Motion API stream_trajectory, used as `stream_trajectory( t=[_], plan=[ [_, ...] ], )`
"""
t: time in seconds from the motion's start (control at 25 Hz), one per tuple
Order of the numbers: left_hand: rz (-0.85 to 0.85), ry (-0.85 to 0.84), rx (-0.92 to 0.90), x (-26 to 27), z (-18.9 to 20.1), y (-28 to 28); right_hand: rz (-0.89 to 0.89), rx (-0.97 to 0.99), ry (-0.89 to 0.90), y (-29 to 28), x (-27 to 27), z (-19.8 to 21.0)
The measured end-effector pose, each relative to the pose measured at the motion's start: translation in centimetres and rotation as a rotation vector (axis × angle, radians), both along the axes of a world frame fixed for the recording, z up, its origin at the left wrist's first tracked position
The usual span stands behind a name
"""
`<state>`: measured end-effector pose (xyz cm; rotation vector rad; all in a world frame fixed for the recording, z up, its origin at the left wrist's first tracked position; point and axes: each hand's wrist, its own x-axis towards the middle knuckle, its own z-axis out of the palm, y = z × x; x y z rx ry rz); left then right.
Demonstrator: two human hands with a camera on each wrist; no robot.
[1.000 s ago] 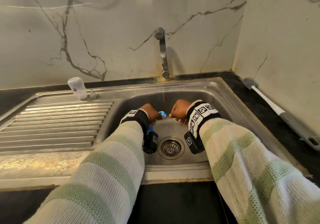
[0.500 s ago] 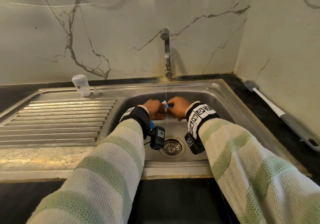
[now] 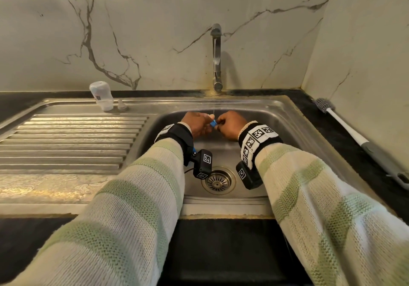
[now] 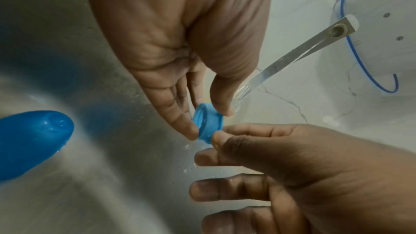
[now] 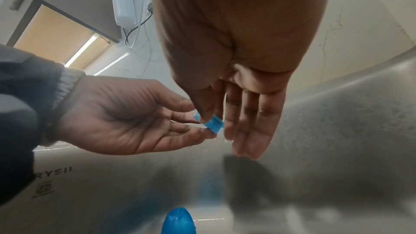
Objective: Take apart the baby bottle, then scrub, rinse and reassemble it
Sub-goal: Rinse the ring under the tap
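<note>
A small blue bottle ring (image 3: 213, 123) is held under the thin water stream from the tap (image 3: 216, 59), above the sink basin (image 3: 287, 130). My left hand (image 3: 205, 123) pinches the ring (image 4: 208, 124) between thumb and forefinger. My right hand (image 3: 222, 124) pinches its other edge (image 5: 210, 124) with thumb and forefinger, the other fingers straight. A blue cap (image 4: 33, 141) lies on the sink floor below the hands. The clear bottle body (image 3: 100, 95) stands upside down at the back of the drainboard, with the teat (image 3: 121, 106) beside it.
A long-handled bottle brush (image 3: 345, 128) lies on the dark counter right of the sink. The drain strainer (image 3: 218, 181) sits at the basin's front. The ribbed drainboard (image 3: 66, 144) stretches left. Marble walls close the back and right.
Both hands have moved back and up under the tap stream. The right hand, first just beside the ring, now pinches it together with the left.
</note>
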<state>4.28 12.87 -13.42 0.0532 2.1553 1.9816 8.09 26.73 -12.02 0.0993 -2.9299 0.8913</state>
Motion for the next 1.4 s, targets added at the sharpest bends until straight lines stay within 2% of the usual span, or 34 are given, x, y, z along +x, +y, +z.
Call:
stream_trajectory(
  t=[0.16, 0.32, 0.6, 0.72, 0.96, 1.24, 1.4],
  plan=[
    [0.067, 0.097, -0.025, -0.2, 0.0, 0.0, 0.018, -0.073, -0.056, -0.3, 0.4, -0.2],
    [0.124, 0.208, -0.126, -0.5, -0.1, -0.1, 0.061, -0.168, -0.118, -0.6, 1.0, -0.3],
    [0.120, 0.285, -0.148, -0.4, -0.2, 0.8, -0.109, -0.303, 0.039, -0.4, 0.3, 0.0],
    [0.086, 0.310, -0.147, -0.2, -0.3, 0.8, -0.088, -0.359, 0.058, -0.1, 0.4, 0.2],
    [0.064, 0.203, -0.006, -0.3, -0.4, 0.7, -0.125, -0.359, 0.153, -0.3, -0.5, 0.2],
    [0.017, 0.025, 0.170, 0.0, -0.1, 1.3, -0.144, -0.363, 0.141, -0.2, -0.7, 0.1],
    [-0.019, -0.012, 0.165, 0.3, 0.2, 1.2, -0.128, -0.277, 0.105, -0.1, -0.7, 0.1]
  ],
)
